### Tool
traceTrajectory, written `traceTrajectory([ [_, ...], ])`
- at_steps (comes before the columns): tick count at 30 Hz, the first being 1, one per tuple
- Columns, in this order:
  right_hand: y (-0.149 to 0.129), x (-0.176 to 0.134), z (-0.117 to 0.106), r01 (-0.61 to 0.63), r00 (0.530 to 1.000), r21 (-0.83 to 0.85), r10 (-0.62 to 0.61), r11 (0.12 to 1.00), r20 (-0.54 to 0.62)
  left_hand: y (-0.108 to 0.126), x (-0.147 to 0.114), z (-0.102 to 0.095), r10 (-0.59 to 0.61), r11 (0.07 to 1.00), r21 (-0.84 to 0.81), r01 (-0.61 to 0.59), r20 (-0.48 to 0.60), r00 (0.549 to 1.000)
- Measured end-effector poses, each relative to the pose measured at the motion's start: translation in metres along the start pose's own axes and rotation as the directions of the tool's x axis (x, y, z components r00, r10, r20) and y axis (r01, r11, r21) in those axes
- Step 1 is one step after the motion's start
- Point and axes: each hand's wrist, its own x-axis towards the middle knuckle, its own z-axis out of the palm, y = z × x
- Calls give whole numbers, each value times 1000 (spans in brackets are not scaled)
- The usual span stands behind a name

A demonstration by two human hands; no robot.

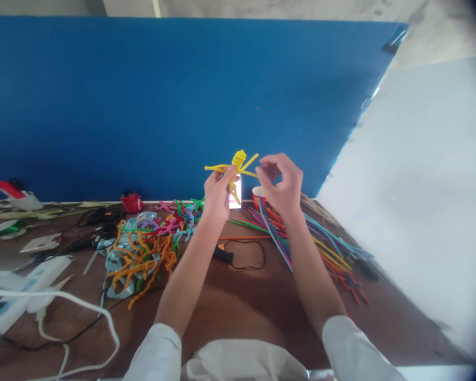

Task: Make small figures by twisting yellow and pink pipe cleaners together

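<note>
Above the table, my left hand [217,194] pinches a yellow pipe-cleaner figure [238,159] by its middle. The figure has a coiled upper part, and thin yellow strands stick out to both sides, with a twisted piece hanging below. My right hand [282,182] is curled at the figure's right. Its thumb and forefinger close at the end of the lower right strand, though the exact grip is partly hidden. Behind the figure, a lit phone screen [235,193] stands partly covered by my left hand.
A tangle of colourful twisted pipe cleaners [146,254] lies left, and straight pipe cleaners [329,254] lie right. Near the wall are a red paper cup [258,197] and a red object [131,202]. A black-handled tool with a cord [224,255] lies centre. A power strip [27,296] and cables occupy the left.
</note>
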Motion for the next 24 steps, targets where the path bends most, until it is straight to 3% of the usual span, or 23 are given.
traceTrajectory([
  [3, 2, 2, -6, 266, 960, -178, -243, 947, 138, 1, 1, -3, -92, 996, 6, 91, 40, 995],
  [7, 6, 3, -9, 388, 908, -250, -321, 887, 268, 0, 5, -6, -161, 986, 44, 160, 27, 987],
  [14, 19, 1, -5, 405, 896, -324, -301, 855, 327, -5, 10, -8, -167, 985, 59, 165, 21, 986],
  [24, 15, 5, -13, 413, 871, -376, -240, 830, 428, -3, 12, -11, -186, 980, 73, 183, 27, 982],
])
